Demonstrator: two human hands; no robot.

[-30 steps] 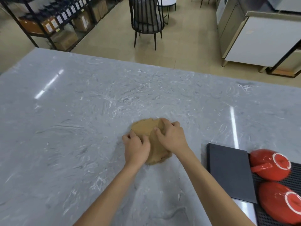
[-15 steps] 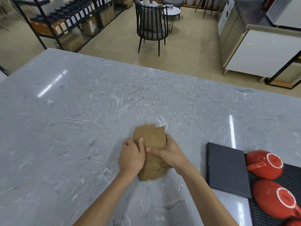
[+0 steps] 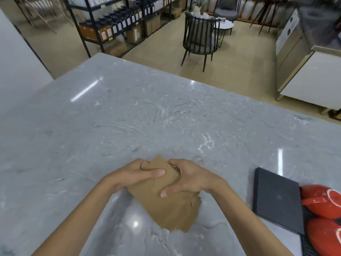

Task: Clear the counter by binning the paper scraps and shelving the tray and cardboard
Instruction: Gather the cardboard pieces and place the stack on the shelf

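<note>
Both hands, left (image 3: 133,176) and right (image 3: 186,179), clamped on brown cardboard (image 3: 166,206), long axis near-right to far-left.

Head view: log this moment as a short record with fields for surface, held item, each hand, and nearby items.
surface: grey marble counter
held item: stack of brown paper scraps, ragged lower edge
left hand: gripping the stack's left side
right hand: gripping the right side, fingers over the top
nearby: black tray at right; red cups beyond it
</note>
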